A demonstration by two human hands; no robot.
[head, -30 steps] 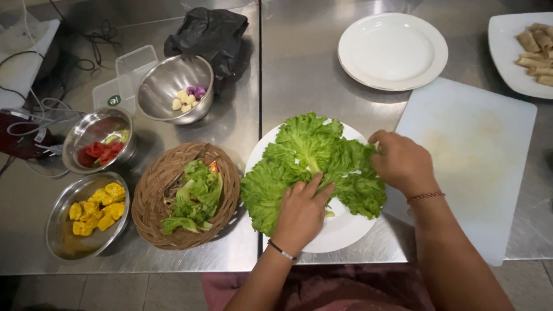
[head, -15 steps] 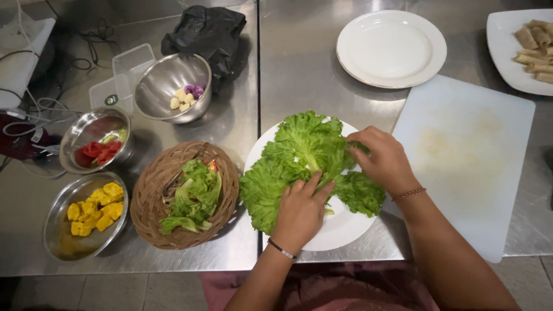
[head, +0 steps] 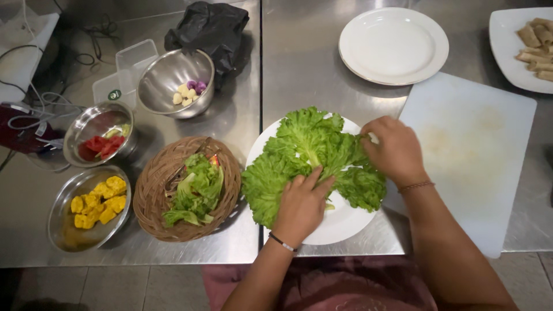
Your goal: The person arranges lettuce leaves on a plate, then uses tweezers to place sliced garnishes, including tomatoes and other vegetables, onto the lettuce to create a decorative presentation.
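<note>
Green lettuce leaves [head: 299,144] lie spread over a white round plate [head: 340,224] on the steel counter. My left hand [head: 300,204] presses flat on the leaves near the plate's front, fingers pointing up and right. My right hand [head: 394,150] rests on the right side of the lettuce, fingers curled around a leaf edge. A thin bracelet sits on each wrist.
A woven basket [head: 152,196] with more lettuce stands to the left. Steel bowls hold yellow chunks [head: 98,201], red pieces [head: 103,145] and garlic [head: 185,93]. A white cutting board [head: 478,155], an empty white plate [head: 393,45], a plate of fried rolls [head: 536,43] and a black bag [head: 210,26] surround them.
My right hand has slid left and up along the lettuce's right edge. The left hand has stayed pressed on the leaves.
</note>
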